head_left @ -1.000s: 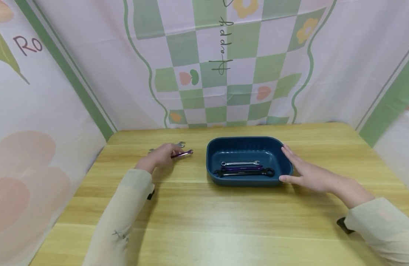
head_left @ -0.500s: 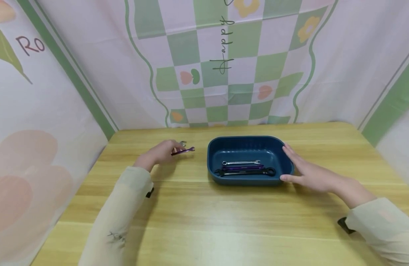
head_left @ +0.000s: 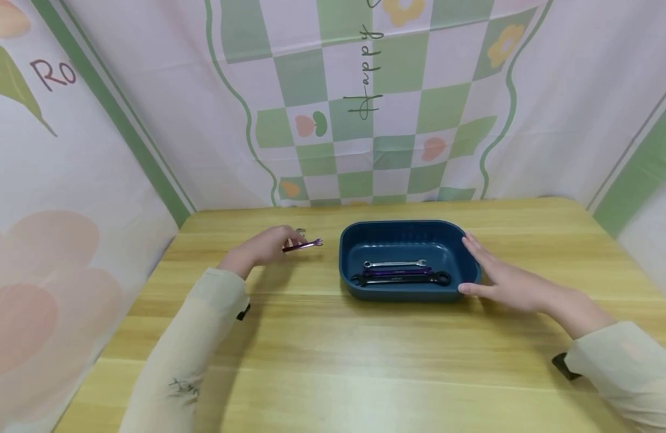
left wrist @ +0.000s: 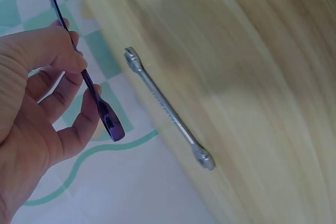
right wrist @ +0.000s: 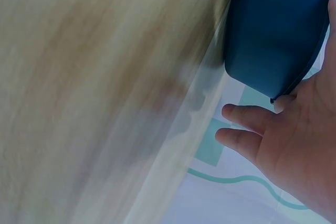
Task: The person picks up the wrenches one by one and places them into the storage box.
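My left hand point(head_left: 265, 245) pinches a purple wrench point(left wrist: 87, 81) between thumb and fingers, lifted off the table. Under that hand, a silver open-end wrench point(left wrist: 167, 109) lies on the wood; only its tip shows past my fingers in the head view. To the right stands a dark blue plastic box point(head_left: 403, 295). Inside it a silver wrench point(head_left: 395, 264), a second purple wrench point(head_left: 400, 272) and a larger black wrench point(head_left: 400, 279) lie roughly parallel near the front wall. My right hand point(head_left: 511, 284) rests against the box's right end, fingers extended, thumb at the front corner.
The wooden table point(head_left: 354, 373) reaches back to a patterned curtain point(head_left: 349, 120) with green and white checks. More printed cloth hangs at the left and right sides. Black straps show at both sleeve cuffs.
My left hand has risen slightly and moved a little to the right with the purple wrench. The right hand and the box hold their places, while the head view shifts slightly.
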Motion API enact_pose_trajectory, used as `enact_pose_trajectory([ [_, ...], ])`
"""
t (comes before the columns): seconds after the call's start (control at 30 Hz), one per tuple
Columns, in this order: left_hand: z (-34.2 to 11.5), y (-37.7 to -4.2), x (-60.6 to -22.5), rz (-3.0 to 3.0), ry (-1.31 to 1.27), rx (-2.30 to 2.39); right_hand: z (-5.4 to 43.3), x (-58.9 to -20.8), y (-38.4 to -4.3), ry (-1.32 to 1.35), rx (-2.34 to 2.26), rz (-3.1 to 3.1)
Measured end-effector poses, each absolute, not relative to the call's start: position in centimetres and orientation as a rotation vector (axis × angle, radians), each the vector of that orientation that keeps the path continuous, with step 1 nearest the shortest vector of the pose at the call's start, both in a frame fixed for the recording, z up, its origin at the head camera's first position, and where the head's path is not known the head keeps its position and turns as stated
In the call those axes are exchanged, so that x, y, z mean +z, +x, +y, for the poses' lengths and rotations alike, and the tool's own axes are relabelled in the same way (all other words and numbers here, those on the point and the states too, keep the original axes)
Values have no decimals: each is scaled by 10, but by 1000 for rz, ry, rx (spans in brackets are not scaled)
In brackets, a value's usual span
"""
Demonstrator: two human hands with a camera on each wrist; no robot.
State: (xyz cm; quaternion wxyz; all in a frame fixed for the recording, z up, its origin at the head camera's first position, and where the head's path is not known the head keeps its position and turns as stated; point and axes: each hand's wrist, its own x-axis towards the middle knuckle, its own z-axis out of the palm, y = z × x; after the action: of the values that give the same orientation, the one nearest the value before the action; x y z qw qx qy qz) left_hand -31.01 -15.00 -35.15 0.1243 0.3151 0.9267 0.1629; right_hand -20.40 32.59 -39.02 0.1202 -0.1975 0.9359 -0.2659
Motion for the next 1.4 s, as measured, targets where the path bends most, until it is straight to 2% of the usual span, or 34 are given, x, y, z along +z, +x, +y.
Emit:
enact_pose_trajectory([
  [0.47,-138,-311,-337,2656,937,498,325,-387,-205,-580,-813,2712],
  [1.4,-84,-306,-330,2613,1046,448,325,-387,-203,-594,-827,2713],
])
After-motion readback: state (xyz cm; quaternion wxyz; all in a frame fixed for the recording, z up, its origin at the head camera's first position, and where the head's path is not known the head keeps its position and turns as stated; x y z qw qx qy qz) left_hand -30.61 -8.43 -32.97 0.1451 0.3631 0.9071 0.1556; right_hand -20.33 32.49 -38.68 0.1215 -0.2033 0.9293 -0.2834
